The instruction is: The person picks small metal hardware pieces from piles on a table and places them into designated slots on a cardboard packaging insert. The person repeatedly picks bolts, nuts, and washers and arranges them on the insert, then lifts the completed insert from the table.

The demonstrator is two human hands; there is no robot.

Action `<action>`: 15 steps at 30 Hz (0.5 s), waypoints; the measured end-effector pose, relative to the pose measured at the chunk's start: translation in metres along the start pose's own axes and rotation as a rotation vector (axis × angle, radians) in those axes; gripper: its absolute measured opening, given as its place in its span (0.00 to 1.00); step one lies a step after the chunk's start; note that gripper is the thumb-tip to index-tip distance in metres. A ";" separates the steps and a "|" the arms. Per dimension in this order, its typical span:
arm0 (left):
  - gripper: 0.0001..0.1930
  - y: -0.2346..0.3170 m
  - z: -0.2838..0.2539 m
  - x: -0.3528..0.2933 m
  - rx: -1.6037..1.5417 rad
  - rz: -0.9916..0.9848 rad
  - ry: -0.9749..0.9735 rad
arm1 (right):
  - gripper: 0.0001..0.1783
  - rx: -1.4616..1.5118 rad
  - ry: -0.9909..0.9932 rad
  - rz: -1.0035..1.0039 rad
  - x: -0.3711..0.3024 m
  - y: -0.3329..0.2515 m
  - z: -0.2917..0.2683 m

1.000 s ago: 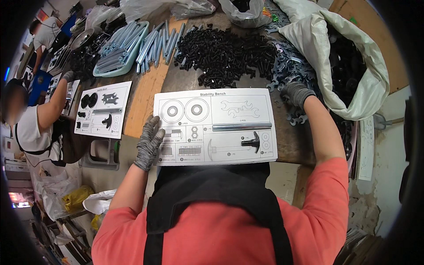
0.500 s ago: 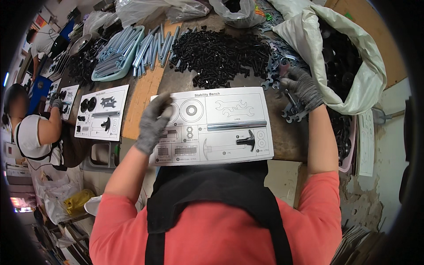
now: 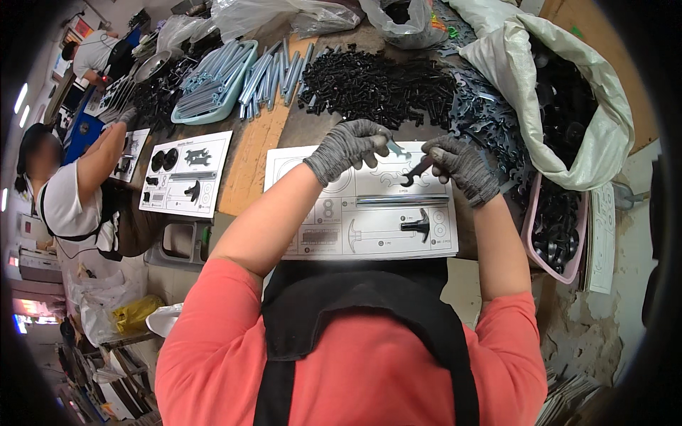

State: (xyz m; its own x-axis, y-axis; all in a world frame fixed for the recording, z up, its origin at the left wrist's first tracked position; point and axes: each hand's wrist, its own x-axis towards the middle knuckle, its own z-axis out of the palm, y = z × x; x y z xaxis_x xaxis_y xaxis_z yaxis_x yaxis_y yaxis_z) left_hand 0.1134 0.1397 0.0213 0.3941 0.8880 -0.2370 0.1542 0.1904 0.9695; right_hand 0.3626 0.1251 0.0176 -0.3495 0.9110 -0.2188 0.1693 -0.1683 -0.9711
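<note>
My left hand (image 3: 352,150), in a grey knitted glove, pinches a small silvery open-end wrench (image 3: 399,150) above the printed parts sheet (image 3: 295,245). Close by, my gloved right hand (image 3: 463,169) grips a darker open-end wrench (image 3: 419,170), its jaw over the wrench outline on the sheet. A shiny metal tube (image 3: 402,201) lies across the sheet below both hands. Under the tube sits a black T-shaped handle (image 3: 418,226). Just beyond my right hand spreads a heap of loose wrenches (image 3: 490,117).
Black bolts (image 3: 376,85) are piled at the back. Metal tubes fill a pale green tray (image 3: 213,117) at left, near another sheet (image 3: 186,206) bearing parts. On the right stand a white woven sack (image 3: 490,53) and a pink bin (image 3: 568,277). A co-worker (image 3: 64,177) works at far left.
My right hand has come from the wrench heap to over the sheet with a wrench. My left hand has moved right from the sheet's left edge and now holds a wrench too.
</note>
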 end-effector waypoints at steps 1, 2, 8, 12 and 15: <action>0.19 -0.005 -0.005 -0.001 0.006 -0.001 -0.023 | 0.13 0.000 0.027 0.058 0.002 0.005 0.001; 0.15 -0.010 -0.007 -0.002 0.042 -0.021 -0.005 | 0.12 0.023 0.027 0.059 0.002 0.010 0.005; 0.14 -0.055 -0.030 0.011 0.445 0.103 -0.231 | 0.10 -0.161 -0.267 -0.323 0.006 0.045 0.014; 0.17 -0.051 -0.038 0.003 0.546 0.184 -0.028 | 0.15 -0.832 -0.052 -0.223 0.004 0.037 0.004; 0.19 -0.024 -0.015 -0.013 0.974 0.030 0.096 | 0.19 -1.125 0.048 -0.081 0.002 0.026 0.020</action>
State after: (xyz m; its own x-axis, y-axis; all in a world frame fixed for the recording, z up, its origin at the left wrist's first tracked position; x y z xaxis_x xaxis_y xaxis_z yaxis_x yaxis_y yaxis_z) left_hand 0.0908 0.1298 0.0022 0.3416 0.9252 -0.1652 0.8426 -0.2237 0.4898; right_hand 0.3483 0.1147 -0.0102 -0.3654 0.9216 -0.1310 0.8900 0.3047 -0.3392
